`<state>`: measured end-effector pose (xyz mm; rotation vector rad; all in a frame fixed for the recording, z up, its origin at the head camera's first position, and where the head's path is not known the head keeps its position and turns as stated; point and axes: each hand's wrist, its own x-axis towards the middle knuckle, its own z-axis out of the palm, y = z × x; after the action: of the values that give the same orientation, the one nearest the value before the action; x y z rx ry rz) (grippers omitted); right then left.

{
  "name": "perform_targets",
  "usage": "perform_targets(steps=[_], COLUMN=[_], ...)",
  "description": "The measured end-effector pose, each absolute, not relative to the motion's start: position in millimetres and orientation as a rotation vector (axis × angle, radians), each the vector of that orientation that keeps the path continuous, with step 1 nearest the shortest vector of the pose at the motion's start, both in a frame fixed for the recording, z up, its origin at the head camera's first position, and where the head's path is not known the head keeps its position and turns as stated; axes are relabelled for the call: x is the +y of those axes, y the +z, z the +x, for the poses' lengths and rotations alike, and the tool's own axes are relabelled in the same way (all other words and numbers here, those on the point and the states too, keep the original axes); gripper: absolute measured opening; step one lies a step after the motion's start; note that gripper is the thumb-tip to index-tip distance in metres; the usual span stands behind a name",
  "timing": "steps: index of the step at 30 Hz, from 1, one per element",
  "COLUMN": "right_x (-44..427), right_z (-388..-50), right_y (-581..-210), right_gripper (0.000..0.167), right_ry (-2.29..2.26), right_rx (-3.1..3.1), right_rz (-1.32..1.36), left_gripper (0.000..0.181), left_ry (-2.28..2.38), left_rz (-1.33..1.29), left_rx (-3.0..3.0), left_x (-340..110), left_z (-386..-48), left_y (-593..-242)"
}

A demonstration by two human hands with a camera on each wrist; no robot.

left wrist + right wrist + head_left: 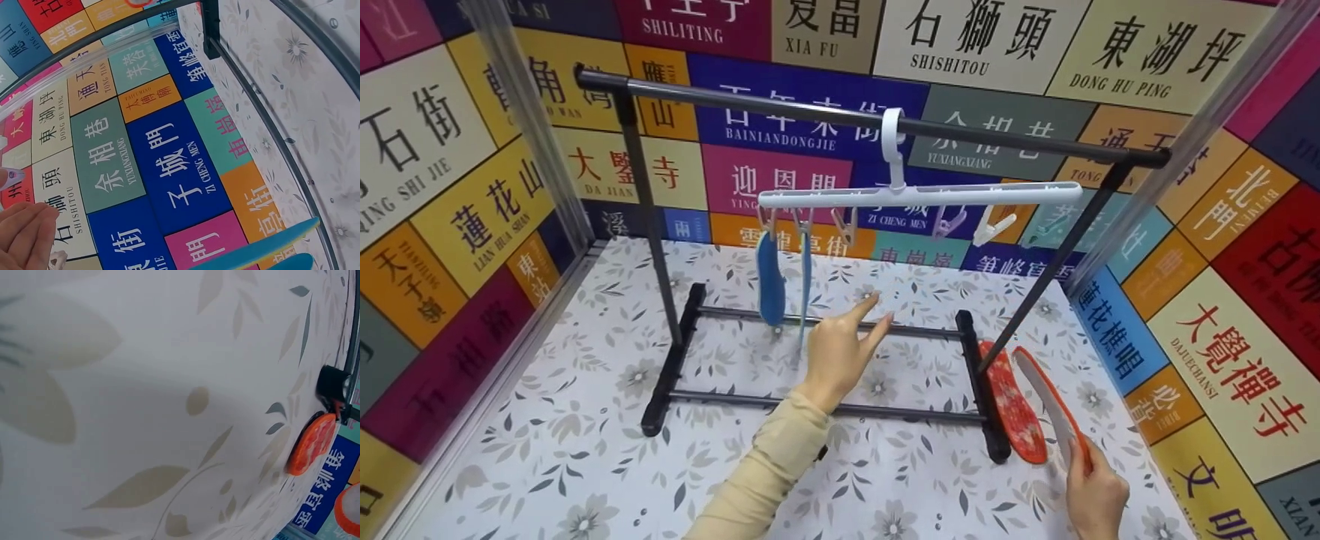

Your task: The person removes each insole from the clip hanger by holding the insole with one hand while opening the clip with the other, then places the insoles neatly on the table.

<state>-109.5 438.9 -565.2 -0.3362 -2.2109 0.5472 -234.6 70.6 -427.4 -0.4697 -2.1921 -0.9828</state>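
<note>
My right hand (pixel 1099 491) pinches the lower end of an insole (pixel 1054 401) with a red edge and a grey face, raised on its side. Beside it a red patterned insole (pixel 1014 412) lies on the table by the rack's right foot. My left hand (pixel 840 356), also in the left wrist view (pixel 28 236), is held out below the hanger with thumb and forefinger apart and nothing between them. Two blue insoles (pixel 771 281) hang from clips at the left of the white hanger (pixel 847 197). Further clips (pixel 994 225) dangle along its right half, holding nothing.
A black metal rack (pixel 656 225) stands on the table (pixel 562 420), which has a leaf-patterned cover. The hanger's hook (pixel 892 135) sits over its top bar (pixel 780 106). Panels printed with characters (pixel 982 45) enclose the table at the back and sides.
</note>
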Motion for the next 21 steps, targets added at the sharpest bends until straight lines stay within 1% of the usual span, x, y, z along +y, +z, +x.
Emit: perform_targets(steps=[5,12,21], right_x=[446,449,446], right_z=[-116,-137,-169], right_y=[-569,-565,-567], right_gripper=[0.022,0.026,0.025], right_ry=[0.546,0.501,0.478], right_rx=[-2.276,-2.415,-2.418], right_rz=[-0.350,-0.392,-0.280], left_gripper=[0.039,0.039,0.037], left_ry=[-0.959,-0.989,-0.979], left_rz=[-0.466,-0.467,-0.443], left_rx=[-2.240,-2.270,-2.278], left_x=[63,56,51], left_z=[-229,-222,-213], left_y=[-437,-451,-465])
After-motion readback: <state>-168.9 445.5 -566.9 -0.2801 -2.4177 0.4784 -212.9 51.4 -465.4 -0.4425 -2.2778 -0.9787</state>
